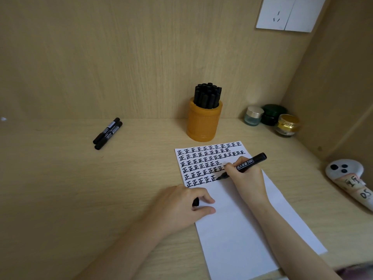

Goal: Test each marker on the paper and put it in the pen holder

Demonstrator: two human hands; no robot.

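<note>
Left hand (181, 203) rests on the paper (242, 229), grip curled round a cap (195, 202); right hand (247, 178) grips a marker (245, 164), tip on the paper.

Your marker (245, 164) is black with a white-lettered label, and its cap (195, 202) is black too. Your paper (238, 219) is white, its top patterned with rows of black characters. The pen holder (202, 123) is amber-orange with fine ribbing, filled with black markers (206, 96). The desk (80, 188) is pale wood grain; the jars wear a silver lid (255, 111), a dark green lid (274, 110) and a gold lid (288, 120)
</note>
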